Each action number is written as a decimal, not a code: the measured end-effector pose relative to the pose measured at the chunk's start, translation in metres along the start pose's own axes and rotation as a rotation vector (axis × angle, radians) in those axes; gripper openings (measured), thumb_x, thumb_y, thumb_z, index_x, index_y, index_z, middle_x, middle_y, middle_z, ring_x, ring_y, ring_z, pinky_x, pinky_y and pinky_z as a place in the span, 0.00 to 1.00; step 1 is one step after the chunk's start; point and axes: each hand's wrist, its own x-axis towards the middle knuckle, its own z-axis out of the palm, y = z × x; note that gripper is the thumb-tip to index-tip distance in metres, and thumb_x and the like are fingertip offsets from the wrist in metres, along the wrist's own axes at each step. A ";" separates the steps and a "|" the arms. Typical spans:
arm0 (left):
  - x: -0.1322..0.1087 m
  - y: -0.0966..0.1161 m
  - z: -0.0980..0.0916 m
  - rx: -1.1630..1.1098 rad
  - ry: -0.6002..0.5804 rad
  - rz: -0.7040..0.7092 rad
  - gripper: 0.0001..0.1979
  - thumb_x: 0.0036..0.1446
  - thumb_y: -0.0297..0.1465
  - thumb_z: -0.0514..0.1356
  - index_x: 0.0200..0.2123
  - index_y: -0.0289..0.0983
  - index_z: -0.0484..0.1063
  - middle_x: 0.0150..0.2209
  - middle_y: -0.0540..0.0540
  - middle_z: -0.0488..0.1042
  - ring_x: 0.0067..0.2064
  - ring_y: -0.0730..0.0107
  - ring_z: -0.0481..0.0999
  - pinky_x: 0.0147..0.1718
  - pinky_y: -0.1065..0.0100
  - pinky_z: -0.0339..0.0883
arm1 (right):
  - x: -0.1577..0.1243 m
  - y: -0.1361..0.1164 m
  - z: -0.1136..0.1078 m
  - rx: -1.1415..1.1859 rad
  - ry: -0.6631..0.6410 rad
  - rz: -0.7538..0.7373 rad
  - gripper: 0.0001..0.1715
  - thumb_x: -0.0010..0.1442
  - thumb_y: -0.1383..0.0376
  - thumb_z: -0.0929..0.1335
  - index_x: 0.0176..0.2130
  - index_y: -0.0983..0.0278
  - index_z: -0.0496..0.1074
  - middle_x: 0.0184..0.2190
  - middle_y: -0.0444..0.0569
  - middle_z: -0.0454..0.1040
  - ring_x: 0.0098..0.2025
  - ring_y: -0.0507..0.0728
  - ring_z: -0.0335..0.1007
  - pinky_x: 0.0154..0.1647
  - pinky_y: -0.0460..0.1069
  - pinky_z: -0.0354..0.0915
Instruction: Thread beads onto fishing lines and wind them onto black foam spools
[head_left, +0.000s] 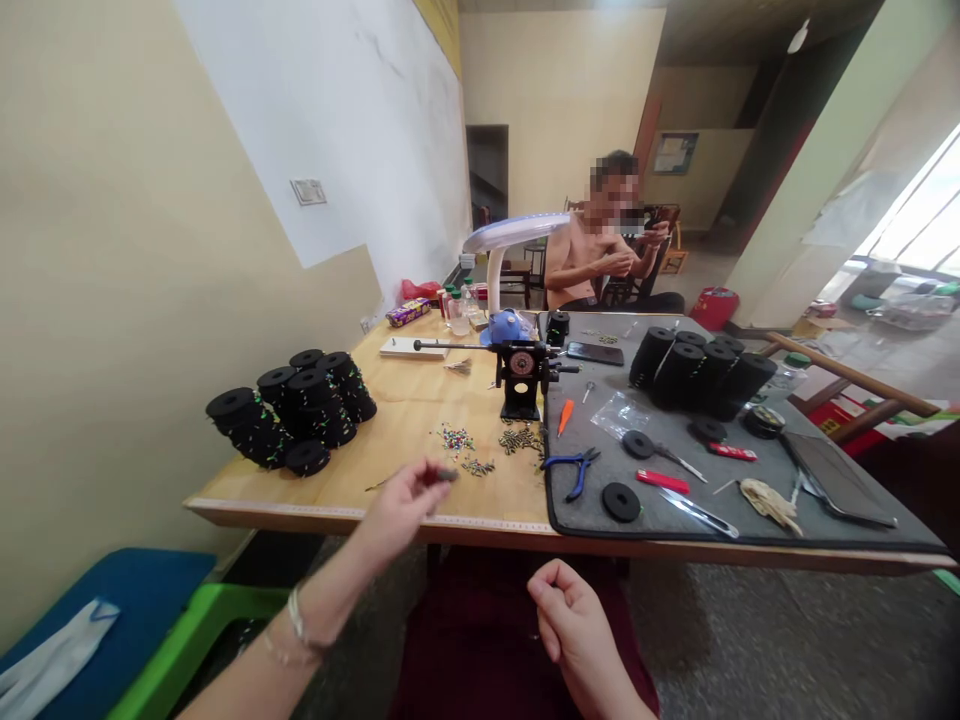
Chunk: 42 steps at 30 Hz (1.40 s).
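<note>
Two hands low, before worktop (360,500) edge. Your left hand (401,505) pinches small dark piece (448,475) at fingertips, over edge near bead piles (465,445). Right hand (574,620) clenched, contents unclear. Loose pinch risks dropping piece to floor.

Small home workshop for handcraft assembly, set up in a plain domestic room. Wooden table (405,400) carries stacked black spools (289,415) at 10 o'clock and more spools (701,372) at 1 o'clock, a hand-crank winder (521,375) at 12, pliers (574,468), loose beads (456,438), a grey work mat (750,520). Desk lamp (510,240) beyond. Another person (600,255) works seated at the far end. Bare walls, tiled floor.
</note>
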 end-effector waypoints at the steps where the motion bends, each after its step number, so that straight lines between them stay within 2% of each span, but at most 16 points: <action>1: -0.020 -0.002 0.015 -0.146 -0.062 -0.079 0.09 0.52 0.34 0.60 0.34 0.36 0.67 0.26 0.51 0.69 0.24 0.75 0.65 0.25 0.72 0.61 | 0.000 0.001 0.001 -0.011 -0.004 0.006 0.22 0.52 0.49 0.70 0.28 0.63 0.62 0.07 0.30 0.52 0.11 0.43 0.37 0.15 0.42 0.36; 3: -0.055 -0.008 0.046 -0.363 -0.169 -0.239 0.09 0.52 0.34 0.62 0.31 0.36 0.65 0.24 0.52 0.70 0.23 0.77 0.64 0.25 0.73 0.60 | -0.001 0.002 0.004 -0.042 -0.009 0.026 0.23 0.51 0.48 0.70 0.28 0.63 0.61 0.06 0.30 0.54 0.10 0.43 0.39 0.14 0.42 0.36; 5: -0.078 -0.017 0.070 -0.532 -0.177 -0.361 0.09 0.51 0.33 0.63 0.30 0.36 0.66 0.25 0.51 0.70 0.25 0.77 0.65 0.25 0.74 0.59 | -0.002 0.002 0.007 -0.083 -0.010 0.048 0.24 0.49 0.47 0.70 0.26 0.63 0.61 0.06 0.31 0.56 0.10 0.43 0.41 0.14 0.42 0.37; 7: -0.089 -0.025 0.084 -0.637 -0.166 -0.433 0.11 0.49 0.34 0.65 0.29 0.35 0.67 0.26 0.51 0.69 0.27 0.76 0.67 0.25 0.74 0.59 | -0.002 0.000 0.008 -0.114 -0.011 0.068 0.25 0.48 0.47 0.70 0.26 0.63 0.61 0.06 0.32 0.58 0.09 0.43 0.42 0.13 0.41 0.38; 9: -0.092 -0.030 0.091 -0.681 -0.172 -0.470 0.12 0.47 0.34 0.67 0.28 0.35 0.68 0.26 0.51 0.69 0.28 0.75 0.67 0.25 0.74 0.58 | -0.002 -0.001 0.009 -0.133 -0.004 0.080 0.25 0.48 0.46 0.70 0.25 0.63 0.61 0.06 0.32 0.59 0.09 0.43 0.43 0.13 0.41 0.38; 17: -0.091 -0.040 0.093 -0.647 -0.197 -0.450 0.10 0.50 0.34 0.65 0.30 0.34 0.68 0.26 0.50 0.69 0.28 0.75 0.67 0.25 0.73 0.58 | -0.001 -0.002 0.009 -0.154 0.015 0.076 0.24 0.48 0.47 0.70 0.25 0.63 0.63 0.07 0.33 0.59 0.10 0.44 0.44 0.14 0.41 0.40; 23: -0.091 -0.039 0.094 -0.692 -0.182 -0.488 0.12 0.48 0.35 0.66 0.29 0.34 0.68 0.28 0.50 0.69 0.29 0.74 0.69 0.24 0.73 0.58 | 0.000 0.001 0.004 -0.144 0.063 0.064 0.24 0.48 0.47 0.71 0.26 0.64 0.64 0.08 0.34 0.60 0.11 0.44 0.45 0.14 0.42 0.40; 37: -0.091 -0.040 0.097 -0.547 -0.231 -0.414 0.14 0.50 0.39 0.64 0.29 0.34 0.66 0.24 0.49 0.71 0.25 0.74 0.67 0.23 0.73 0.59 | 0.003 0.003 0.009 -0.155 0.025 0.074 0.22 0.48 0.49 0.71 0.26 0.64 0.65 0.08 0.35 0.61 0.11 0.45 0.50 0.13 0.41 0.43; 42: -0.091 -0.037 0.099 -0.637 -0.217 -0.423 0.14 0.49 0.37 0.65 0.29 0.35 0.66 0.26 0.49 0.70 0.28 0.73 0.69 0.25 0.72 0.61 | 0.003 0.003 0.010 -0.135 0.032 0.058 0.21 0.49 0.50 0.71 0.25 0.63 0.64 0.08 0.35 0.61 0.11 0.46 0.51 0.13 0.41 0.44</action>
